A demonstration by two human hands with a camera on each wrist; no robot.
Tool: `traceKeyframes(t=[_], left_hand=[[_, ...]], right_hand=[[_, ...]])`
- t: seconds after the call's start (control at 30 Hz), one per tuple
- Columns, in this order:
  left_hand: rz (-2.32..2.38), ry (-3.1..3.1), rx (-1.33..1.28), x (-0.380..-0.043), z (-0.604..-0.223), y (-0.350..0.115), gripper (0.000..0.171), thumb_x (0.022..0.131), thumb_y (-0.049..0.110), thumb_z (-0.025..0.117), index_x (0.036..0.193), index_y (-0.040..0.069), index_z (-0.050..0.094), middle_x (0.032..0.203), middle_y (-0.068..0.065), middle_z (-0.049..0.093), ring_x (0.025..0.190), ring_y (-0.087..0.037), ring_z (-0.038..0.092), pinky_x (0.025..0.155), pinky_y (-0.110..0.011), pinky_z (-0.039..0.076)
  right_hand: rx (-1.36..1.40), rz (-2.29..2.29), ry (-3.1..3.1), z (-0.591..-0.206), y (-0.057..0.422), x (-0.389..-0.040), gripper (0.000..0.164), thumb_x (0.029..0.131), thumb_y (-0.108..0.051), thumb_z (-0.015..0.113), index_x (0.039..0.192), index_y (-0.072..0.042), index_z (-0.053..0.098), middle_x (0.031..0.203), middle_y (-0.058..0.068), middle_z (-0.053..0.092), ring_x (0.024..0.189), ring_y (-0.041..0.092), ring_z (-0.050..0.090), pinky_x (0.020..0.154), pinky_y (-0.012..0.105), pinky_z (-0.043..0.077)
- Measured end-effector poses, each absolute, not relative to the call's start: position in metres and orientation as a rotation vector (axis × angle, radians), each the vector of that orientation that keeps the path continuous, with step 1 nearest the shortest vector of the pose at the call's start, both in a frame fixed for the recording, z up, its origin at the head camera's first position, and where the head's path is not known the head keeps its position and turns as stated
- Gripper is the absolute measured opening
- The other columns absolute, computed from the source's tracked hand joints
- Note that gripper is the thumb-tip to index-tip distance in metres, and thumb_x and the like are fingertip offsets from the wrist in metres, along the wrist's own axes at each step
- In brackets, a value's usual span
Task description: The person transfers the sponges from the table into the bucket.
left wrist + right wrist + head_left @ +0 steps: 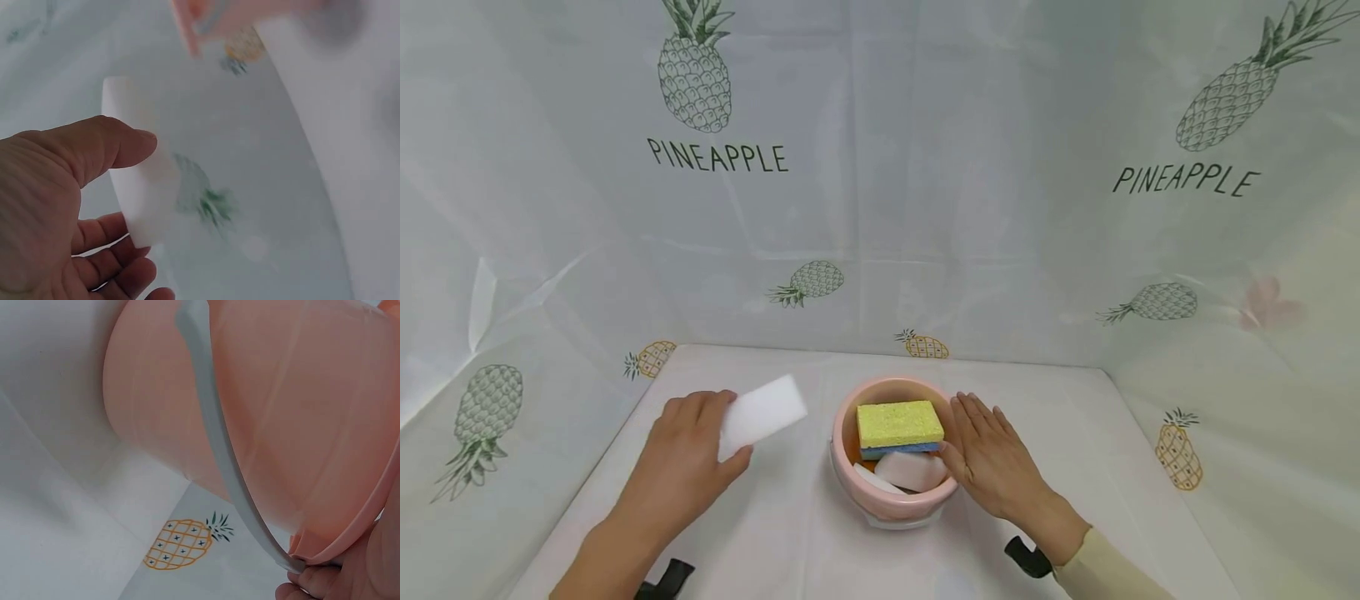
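My left hand (688, 454) grips a white sponge block (765, 412) between thumb and fingers, raised to the left of a pink bucket (895, 506). Seen from the left wrist, the thumb lies across the face of the white sponge (145, 187), with fingers behind it. Against the bucket's right side rests my right hand (996, 458), its fingers straight and its thumb at the rim. Inside the bucket, a yellow and blue sponge (900, 423) lies above a pale, rounded block (912, 472) and a thin white piece (877, 478).
The bucket's grey handle (219, 434) hangs down along its side. A white-covered table (760, 533) bears the bucket. Behind and beside it hangs a pale sheet (955, 208) printed with pineapples. Black straps (1028, 557) show at both wrists.
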State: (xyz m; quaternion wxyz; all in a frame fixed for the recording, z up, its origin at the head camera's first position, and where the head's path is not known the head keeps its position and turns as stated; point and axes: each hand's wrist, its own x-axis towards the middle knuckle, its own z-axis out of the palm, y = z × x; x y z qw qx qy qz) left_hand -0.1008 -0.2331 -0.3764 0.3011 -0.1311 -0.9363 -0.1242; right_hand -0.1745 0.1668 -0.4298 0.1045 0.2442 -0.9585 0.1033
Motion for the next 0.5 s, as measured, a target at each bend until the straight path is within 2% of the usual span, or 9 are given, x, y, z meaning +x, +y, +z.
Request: traceKeyframes(t=[0.1, 0.27, 0.5], left_hand=[[-0.327, -2.528, -0.432, -0.106, -0.365, -0.203, 0.070, 0.072, 0.021, 0.096, 0.127, -0.004, 0.062, 0.117, -0.020, 0.066, 0.105, -0.040, 0.060, 0.084, -0.053, 0.054], [-0.278, -2.563, -0.587, -0.118, -0.356, -0.159, 0.070, 0.075, 0.027, 0.097, 0.128, -0.004, 0.064, 0.119, -0.018, 0.067, 0.108, -0.036, 0.062, 0.089, -0.048, 0.056], [-0.228, -2.606, -0.715, -0.132, -0.361, -0.119, 0.066, 0.078, 0.030, 0.094, 0.128, 0.000, 0.063, 0.118, -0.014, 0.067, 0.107, -0.033, 0.060, 0.083, -0.044, 0.054]], right_hand=[[0.719, 0.304, -2.823, -0.431, 0.168, -0.175, 0.068, 0.111, -0.043, 0.044, 0.159, 0.006, 0.040, 0.164, 0.021, 0.043, 0.155, 0.038, 0.038, 0.125, 0.061, 0.032], [0.710, 0.315, -2.824, -0.431, 0.168, -0.175, 0.068, 0.111, -0.043, 0.044, 0.159, 0.005, 0.040, 0.165, 0.021, 0.043, 0.156, 0.038, 0.037, 0.125, 0.061, 0.031], [0.714, 0.333, -2.815, -0.433, 0.168, -0.176, 0.068, 0.110, -0.043, 0.046, 0.158, 0.005, 0.042, 0.164, 0.021, 0.044, 0.155, 0.038, 0.038, 0.125, 0.061, 0.032]])
